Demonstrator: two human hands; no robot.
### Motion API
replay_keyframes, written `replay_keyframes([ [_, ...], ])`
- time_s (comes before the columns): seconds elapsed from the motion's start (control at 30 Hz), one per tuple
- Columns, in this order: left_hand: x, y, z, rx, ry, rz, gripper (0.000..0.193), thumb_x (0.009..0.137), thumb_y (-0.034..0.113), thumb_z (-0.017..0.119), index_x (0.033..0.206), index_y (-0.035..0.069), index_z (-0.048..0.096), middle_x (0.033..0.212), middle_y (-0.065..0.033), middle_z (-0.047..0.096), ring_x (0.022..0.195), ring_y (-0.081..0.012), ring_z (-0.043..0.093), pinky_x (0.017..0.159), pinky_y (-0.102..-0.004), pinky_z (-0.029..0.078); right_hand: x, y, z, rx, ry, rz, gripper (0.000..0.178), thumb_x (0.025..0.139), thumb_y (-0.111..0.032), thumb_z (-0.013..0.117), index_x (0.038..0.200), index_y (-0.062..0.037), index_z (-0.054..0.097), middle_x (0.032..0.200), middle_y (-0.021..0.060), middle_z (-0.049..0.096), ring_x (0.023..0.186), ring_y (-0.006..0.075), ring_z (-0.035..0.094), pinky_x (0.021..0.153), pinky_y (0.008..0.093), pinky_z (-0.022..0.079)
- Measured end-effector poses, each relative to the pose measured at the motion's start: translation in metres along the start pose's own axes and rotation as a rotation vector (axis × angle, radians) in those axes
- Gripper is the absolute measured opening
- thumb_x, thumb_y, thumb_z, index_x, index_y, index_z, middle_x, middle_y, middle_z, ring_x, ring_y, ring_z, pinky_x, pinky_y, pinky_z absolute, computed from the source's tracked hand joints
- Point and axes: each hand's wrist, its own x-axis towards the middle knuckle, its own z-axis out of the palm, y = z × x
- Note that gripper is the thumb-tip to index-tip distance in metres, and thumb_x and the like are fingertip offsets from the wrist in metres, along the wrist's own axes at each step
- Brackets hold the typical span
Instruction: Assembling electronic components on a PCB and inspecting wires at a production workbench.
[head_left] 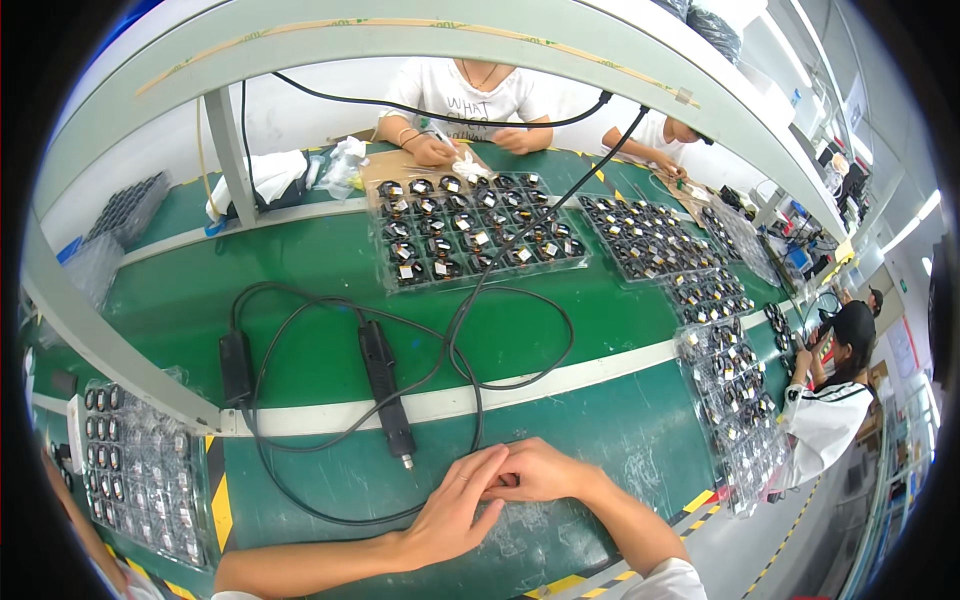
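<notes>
My left hand [452, 512] stretches its fingers out side by side, with the thumb apart, and their tips meet my right hand [543, 470]. The fingers of my right hand curl in under the left fingertips. Something small and dark shows between the two hands, too covered to name. Both hands rest low over the green bench top [580, 430]. Just left of them lies a black electric screwdriver [383, 385], its metal tip pointing toward me. Its black cable [290, 505] loops over the bench and passes close to my left hand.
Clear plastic trays of round black parts lie on the far bench [470, 230], at the right [735, 400] and at the left [140, 470]. A black inline box [236, 368] sits on the cable. A grey frame post [110, 340] rises at left. Co-workers sit opposite and at right.
</notes>
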Motion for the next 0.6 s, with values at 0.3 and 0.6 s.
replay_keyframes([
  [0.3, 0.001, 0.003, -0.002, 0.006, -0.013, -0.022, 0.073, 0.092, 0.004, 0.068, 0.158, 0.002, 0.036, 0.157, -0.0211, 0.042, 0.141, -0.0417, 0.044, 0.115, -0.0465, 0.044, 0.000, -0.001, 0.002, -0.102, 0.026, -0.019, 0.018, 0.084, -0.022, 0.082, 0.096, -0.0098, 0.076, 0.077, 0.0061, 0.070, 0.070, 0.0269, 0.067, 0.061, 0.0398, 0.051],
  [0.6, -0.007, -0.006, 0.001, -0.118, 0.190, 0.003, 0.040, 0.089, 0.003, 0.077, 0.126, 0.005, 0.063, 0.146, -0.0187, 0.052, 0.128, -0.0349, 0.057, 0.106, -0.0443, 0.050, 0.001, -0.005, 0.000, -0.073, 0.046, -0.083, 0.016, 0.084, -0.018, 0.082, 0.094, -0.0108, 0.073, 0.079, 0.0034, 0.067, 0.068, 0.0244, 0.064, 0.059, 0.0385, 0.049],
])
